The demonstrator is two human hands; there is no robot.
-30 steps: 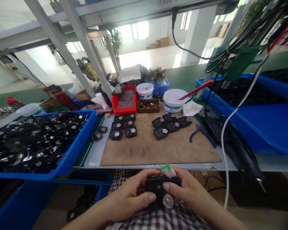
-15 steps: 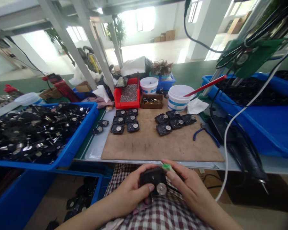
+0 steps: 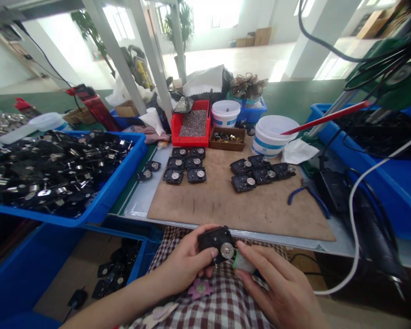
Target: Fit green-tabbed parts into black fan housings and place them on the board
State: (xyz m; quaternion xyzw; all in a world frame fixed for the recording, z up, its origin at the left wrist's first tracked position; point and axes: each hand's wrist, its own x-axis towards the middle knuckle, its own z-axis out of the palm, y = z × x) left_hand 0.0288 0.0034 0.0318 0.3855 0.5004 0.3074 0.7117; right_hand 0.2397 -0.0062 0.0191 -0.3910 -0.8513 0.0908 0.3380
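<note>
My left hand (image 3: 187, 261) grips a small black motor part (image 3: 215, 241) with a round silver hub, held over my lap just below the table edge. My right hand (image 3: 276, 287) is closed round a small tool with a green and white tip (image 3: 241, 262) that touches the part beside the hub. On the brown work board (image 3: 239, 205) lie two groups of similar black parts, one at the left (image 3: 185, 165) and one at the right (image 3: 260, 172).
A blue bin (image 3: 102, 201) full of black parts stands at the left, another blue bin (image 3: 380, 169) at the right. Behind the board are a red tray (image 3: 192, 137), a brown box (image 3: 228, 139) and two white tubs (image 3: 270, 137). Blue pliers (image 3: 308, 194) lie by the board. A white cable (image 3: 352, 214) hangs at right.
Both hands have shifted slightly with the part. The green-tipped tool has come down from above the part to beside its hub. The camera has tilted down and left.
</note>
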